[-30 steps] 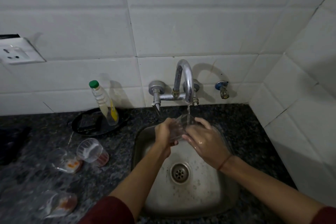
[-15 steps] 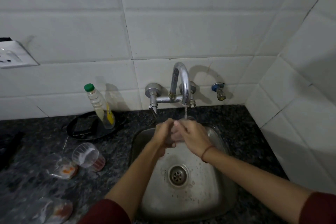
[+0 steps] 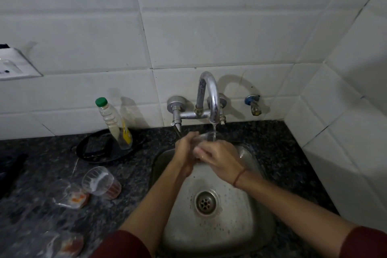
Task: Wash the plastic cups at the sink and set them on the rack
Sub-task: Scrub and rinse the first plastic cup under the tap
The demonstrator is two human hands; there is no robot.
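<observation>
**Head view: cup under the tap, slip and splash risks**

Left hand [image 3: 186,150] and right hand [image 3: 219,158] are pressed together at the 12 o'clock edge of the sink [image 3: 247,228]. Both are wrapped round one clear plastic cup [image 3: 206,136]. Only its rim shows above the fingers, with the water stream [image 3: 213,130] from the faucet [image 3: 209,94] running into it.

Risks, as judged from here:
- Wet, thin, smooth plastic may squirt out of the grip and fall toward the drain [image 3: 206,202]. Squeezing harder could buckle the wall.
- The cup is held close under the spout. If it tilts, water could sheet off the rim onto the granite counter [image 3: 129,176] or down the sleeves.
- No rack is in view, so the carry will be done with dripping hands toward a spot off frame. A fumble seems likely there.

Outward:
- At 9 o'clock from the sink, a tipped cup [image 3: 100,181] with reddish residue lies on its side.
- Just beside it is a second soiled cup [image 3: 71,196], and a third soiled cup [image 3: 67,243] lies at 8 o'clock. Both are blurred.
- The tipped cup could roll if an elbow or a reaching hand knocks it.
- At 10 o'clock, a green-capped soap bottle [image 3: 114,123] leans in a black tray [image 3: 98,154] and could tip easily if grabbed with a wet hand.
</observation>
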